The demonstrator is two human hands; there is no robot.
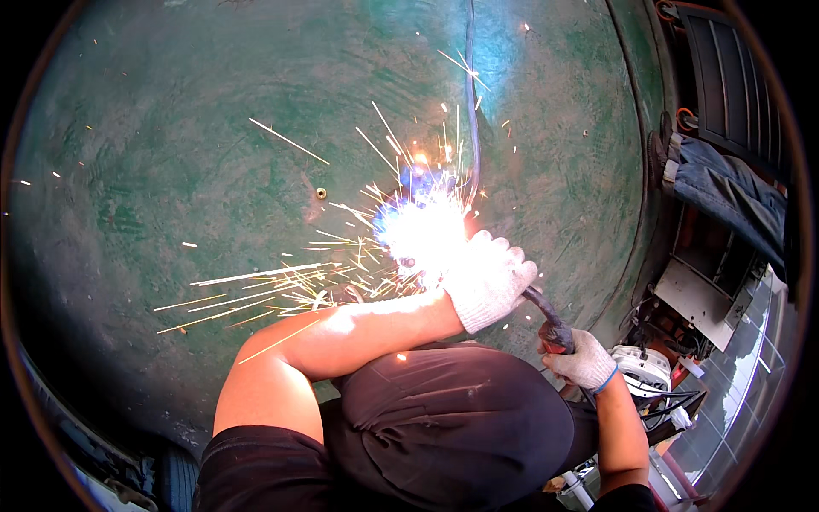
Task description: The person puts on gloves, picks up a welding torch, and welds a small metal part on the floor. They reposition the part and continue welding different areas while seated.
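Our gloved left grip point(488, 283) curls around the front of a black welding torch point(546, 309) while our gloved right grip point(582, 360) closes on its rear. We see the torch slanting between the two; just beyond our left grip, white glare point(428, 229) hides its tip, and sparks point(264, 274) fan left across the green floor point(213, 171).

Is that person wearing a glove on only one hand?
No, both the left hand and the right hand are covered by pale knitted gloves.
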